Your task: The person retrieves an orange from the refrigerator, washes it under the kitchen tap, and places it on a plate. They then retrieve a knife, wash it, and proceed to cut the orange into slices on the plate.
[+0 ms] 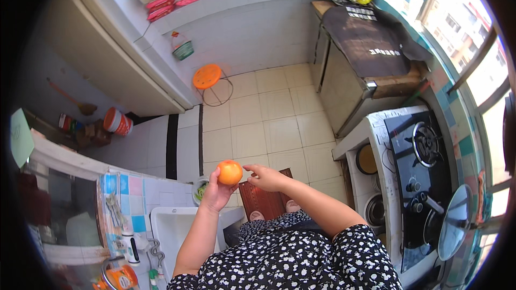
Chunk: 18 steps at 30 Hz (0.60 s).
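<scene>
A round orange (230,172) rests in my left hand (216,194), held up in front of my body with the fingers around its left and lower side. Just to the right of the fruit, my right hand (264,178) has its fingers stretched toward it, a small gap apart. Nothing shows in that right hand. Below both hands lies a dark red wooden board or mat (263,200) on the floor, by my feet. A bowl with something green (200,189) stands left of my left wrist.
A white sink (161,220) is at the lower left, with a tap beside it. To the right stands a black gas stove (424,182) with a pan and glass lid (456,223). An orange stool (207,76) and a covered cabinet (344,86) are farther off.
</scene>
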Available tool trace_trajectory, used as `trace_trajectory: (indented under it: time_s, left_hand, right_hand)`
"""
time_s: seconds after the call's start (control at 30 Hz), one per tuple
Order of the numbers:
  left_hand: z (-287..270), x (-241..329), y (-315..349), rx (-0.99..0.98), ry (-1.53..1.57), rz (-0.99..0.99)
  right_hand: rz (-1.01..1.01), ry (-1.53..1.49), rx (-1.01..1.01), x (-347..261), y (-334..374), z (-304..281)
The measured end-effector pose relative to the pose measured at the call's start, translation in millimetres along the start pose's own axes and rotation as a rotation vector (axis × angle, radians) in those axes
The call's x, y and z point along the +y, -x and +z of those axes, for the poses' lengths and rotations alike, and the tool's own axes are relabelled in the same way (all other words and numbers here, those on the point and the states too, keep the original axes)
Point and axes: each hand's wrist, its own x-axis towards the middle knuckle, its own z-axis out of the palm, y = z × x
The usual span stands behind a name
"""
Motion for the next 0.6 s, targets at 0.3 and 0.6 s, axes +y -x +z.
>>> trace_trajectory:
  time_s: [0.3,0.6]
  left_hand:
    - [82.5,-45.4,-92.2,-0.476,0.028,-0.398]
    - [145.1,-123.6,-120.3,-0.748,0.14,-0.773]
  right_hand:
    - [0.296,-0.445,0.649,84.5,94.2,-5.1]
    - [0.698,-1.084,1.305,185.2,220.3,26.7]
